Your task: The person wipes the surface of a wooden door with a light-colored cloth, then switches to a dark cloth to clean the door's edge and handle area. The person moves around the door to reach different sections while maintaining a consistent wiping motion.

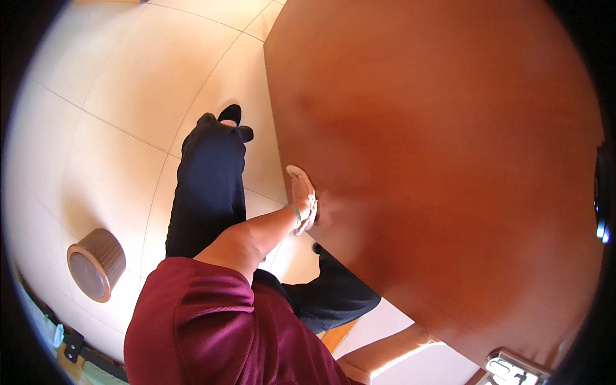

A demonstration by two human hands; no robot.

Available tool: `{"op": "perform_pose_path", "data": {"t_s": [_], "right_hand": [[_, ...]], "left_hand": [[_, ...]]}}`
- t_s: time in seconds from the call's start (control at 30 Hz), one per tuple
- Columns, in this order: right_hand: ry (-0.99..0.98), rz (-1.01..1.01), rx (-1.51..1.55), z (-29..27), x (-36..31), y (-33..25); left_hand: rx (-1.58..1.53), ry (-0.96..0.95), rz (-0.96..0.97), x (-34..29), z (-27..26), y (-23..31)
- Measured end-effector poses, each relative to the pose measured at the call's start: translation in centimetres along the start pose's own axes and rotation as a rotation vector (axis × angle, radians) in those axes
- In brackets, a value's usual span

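A large glossy reddish-brown tabletop (436, 141) fills the right half of the head view. My left hand (304, 199) lies against its left edge, with a pale green band at the wrist. The fingers stretch along the edge, the thumb is spread the other way, and strong light bleaches parts of them. I make out nothing held in it. At the table's near edge is my right hand (420, 336), partly lit by the sun. Its fingers are small and mostly hidden, so their grip does not show.
A round brown bin or stool (97, 264) stands on the pale tiled floor (122, 109) at the left. My black-trousered legs (208, 179) are beside and below the table. A shiny metallic object (514, 368) sits at the near right, and a dark device (602, 192) with blue lights at the right rim.
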State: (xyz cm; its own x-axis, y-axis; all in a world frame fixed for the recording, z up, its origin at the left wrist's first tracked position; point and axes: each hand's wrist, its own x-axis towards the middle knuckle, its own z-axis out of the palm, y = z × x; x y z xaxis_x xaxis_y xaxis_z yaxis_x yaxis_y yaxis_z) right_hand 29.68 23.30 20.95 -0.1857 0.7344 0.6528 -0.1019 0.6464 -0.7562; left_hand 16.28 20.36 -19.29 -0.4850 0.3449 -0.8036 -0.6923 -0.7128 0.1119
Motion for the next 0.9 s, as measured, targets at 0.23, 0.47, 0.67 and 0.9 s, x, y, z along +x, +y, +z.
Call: {"op": "perform_pose_path", "data": {"t_s": [0.23, 0.47, 0.67, 0.9], "right_hand": [[0.01, 0.026, -0.066, 0.5, 0.8, 0.0], [0.012, 0.047, -0.107, 1.3, 2.1, 0.6], [0.025, 0.073, -0.116, 3.3, 3.1, 1.5], [0.029, 0.124, -0.024, 4.4, 2.1, 2.8]], "left_hand": [[-0.165, 0.024, -0.121, 4.8, -3.4, -4.4], [-0.299, 0.025, -0.172, 6.4, -5.8, -6.5], [-0.489, -0.066, -0.215, 4.6, -4.9, -7.2], [-0.829, -0.428, -0.236, 1.3, -5.3, -7.2]]}}
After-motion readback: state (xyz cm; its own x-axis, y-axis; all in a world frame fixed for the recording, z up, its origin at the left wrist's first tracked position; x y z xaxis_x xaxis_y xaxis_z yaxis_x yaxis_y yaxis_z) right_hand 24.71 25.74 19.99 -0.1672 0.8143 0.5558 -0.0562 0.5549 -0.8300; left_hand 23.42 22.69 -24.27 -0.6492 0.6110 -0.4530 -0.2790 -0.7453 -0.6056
